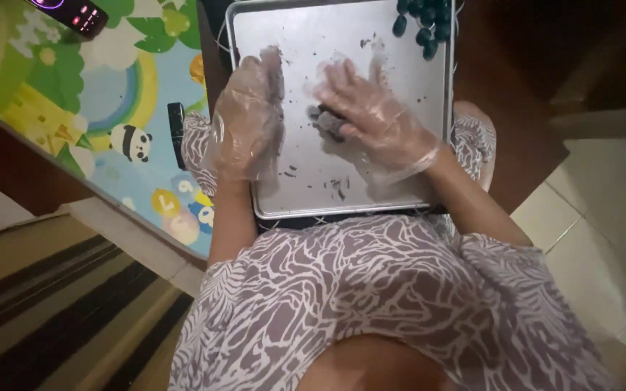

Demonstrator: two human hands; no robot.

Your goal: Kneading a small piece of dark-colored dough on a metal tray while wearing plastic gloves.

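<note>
A silver baking tray [306,195] rests across my lap. My left hand [248,119], in a clear plastic glove, lies flat and open at the tray's left side, holding nothing. My right hand [371,116], also gloved, presses down on a dark lump of dough [325,122] in the middle of the tray. Several dark rolled balls [423,25] sit in the tray's far right corner. Dark crumbs [336,187] are scattered over the metal.
A colourful children's play mat [121,94] covers the floor to the left, with a dark remote-like device [74,14] at its far edge and a black object [176,134] beside the tray. Pale tiles [595,217] lie to the right, striped flooring [52,304] at lower left.
</note>
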